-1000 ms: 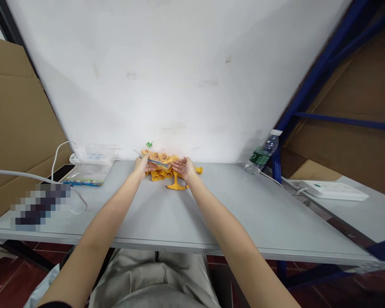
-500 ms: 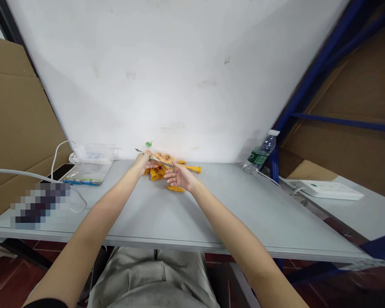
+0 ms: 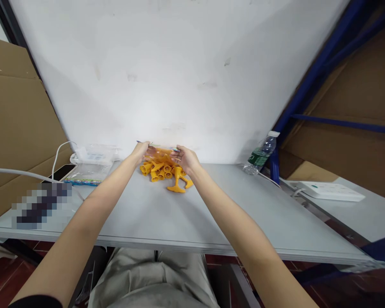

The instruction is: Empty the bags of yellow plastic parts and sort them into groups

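Observation:
A clear plastic bag [image 3: 160,153] is stretched between my hands over a heap of yellow plastic pieces [image 3: 162,173]. My left hand [image 3: 141,151] is closed on the bag's left side, and a small dark pointed tip sticks out past its fingers. At the other side my right hand [image 3: 186,159] grips the bag with bent fingers. Several of the yellow pieces are hollow tubes with open ends facing me. A yellow T-shaped piece [image 3: 176,188] lies in front of the heap, below my right hand. Motion blurs the bag and partly hides the pieces behind it.
At the left of the grey table [image 3: 154,218] lie a flat clear bag [image 3: 91,171] with a coloured edge, a dark flat device and a white cable [image 3: 25,172]. A plastic bottle [image 3: 259,156] leans at the right. Beyond it sits a white power strip [image 3: 330,191]. A white panel rises behind.
Both hands have lifted and moved slightly apart, with the bag opened out between them. More of the yellow heap and the T-shaped piece now show. The small green bit behind is no longer visible.

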Demonstrator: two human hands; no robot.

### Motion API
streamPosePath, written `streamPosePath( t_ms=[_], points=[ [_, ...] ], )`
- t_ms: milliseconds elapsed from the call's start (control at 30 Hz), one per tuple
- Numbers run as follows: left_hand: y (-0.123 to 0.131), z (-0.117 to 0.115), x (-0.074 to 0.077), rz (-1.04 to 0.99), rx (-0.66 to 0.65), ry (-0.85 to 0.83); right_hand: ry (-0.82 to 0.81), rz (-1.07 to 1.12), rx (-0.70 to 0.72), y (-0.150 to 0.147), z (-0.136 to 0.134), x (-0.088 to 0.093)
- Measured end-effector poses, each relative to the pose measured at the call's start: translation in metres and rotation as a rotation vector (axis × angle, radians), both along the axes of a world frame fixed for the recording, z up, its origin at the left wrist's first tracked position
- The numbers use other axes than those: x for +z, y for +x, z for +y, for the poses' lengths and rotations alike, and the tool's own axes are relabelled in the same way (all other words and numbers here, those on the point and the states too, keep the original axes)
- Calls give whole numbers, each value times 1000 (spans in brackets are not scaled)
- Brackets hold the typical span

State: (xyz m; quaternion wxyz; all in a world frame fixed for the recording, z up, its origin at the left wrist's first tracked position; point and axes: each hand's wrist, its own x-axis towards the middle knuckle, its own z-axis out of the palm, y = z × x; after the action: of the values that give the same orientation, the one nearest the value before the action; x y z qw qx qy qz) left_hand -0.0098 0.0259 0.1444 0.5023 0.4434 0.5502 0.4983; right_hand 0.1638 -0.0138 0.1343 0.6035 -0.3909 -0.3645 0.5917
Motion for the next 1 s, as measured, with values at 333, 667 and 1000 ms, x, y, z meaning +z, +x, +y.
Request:
streamPosePath(
  t_ms=[333, 667, 1000],
  points=[
    [14, -6, 19, 12, 49, 196, 216, -92, -112, 0, 2, 23],
    [6, -9, 33, -39, 68, 452, 347, -40, -87, 1, 0, 26],
    [6, -34, 34, -77, -35, 608, 69, -133, 113, 7, 7, -7]
  ],
)
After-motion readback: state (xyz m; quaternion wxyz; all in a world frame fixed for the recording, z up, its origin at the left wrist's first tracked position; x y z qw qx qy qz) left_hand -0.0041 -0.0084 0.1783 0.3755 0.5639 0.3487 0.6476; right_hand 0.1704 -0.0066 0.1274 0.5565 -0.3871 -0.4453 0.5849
